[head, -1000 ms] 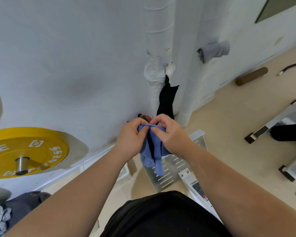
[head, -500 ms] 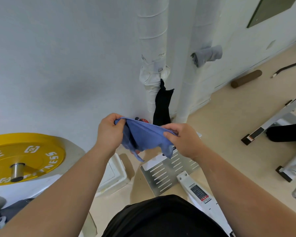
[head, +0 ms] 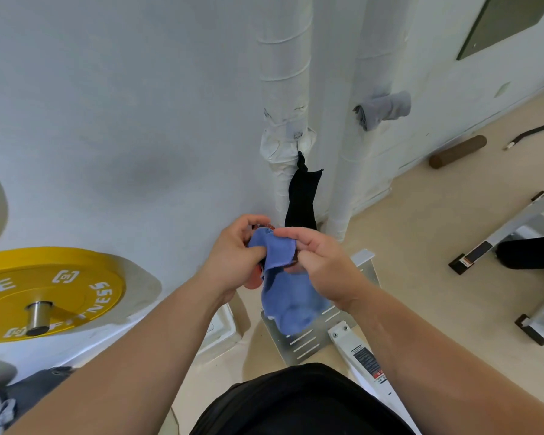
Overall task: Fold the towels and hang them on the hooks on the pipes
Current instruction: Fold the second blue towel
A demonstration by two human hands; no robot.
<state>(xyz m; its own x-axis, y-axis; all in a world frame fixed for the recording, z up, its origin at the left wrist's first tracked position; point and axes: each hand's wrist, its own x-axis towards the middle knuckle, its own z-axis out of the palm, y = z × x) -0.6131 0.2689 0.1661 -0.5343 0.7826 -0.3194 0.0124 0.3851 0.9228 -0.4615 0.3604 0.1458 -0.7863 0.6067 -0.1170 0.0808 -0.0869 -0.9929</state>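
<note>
While a black towel [head: 302, 196] is hung on the pipe [head: 283, 73] at twelve o'clock, the blue towel [head: 288, 293] is pinched by the curled fingers [head: 291, 233] of the left hand [head: 233, 262] and right hand [head: 327, 271].

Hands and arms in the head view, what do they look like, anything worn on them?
Both are bare: the left hand and right hand carry no gloves, rings or watch, and no sleeve shows anywhere up to the frame edge. A black garment covers the body below.
</note>
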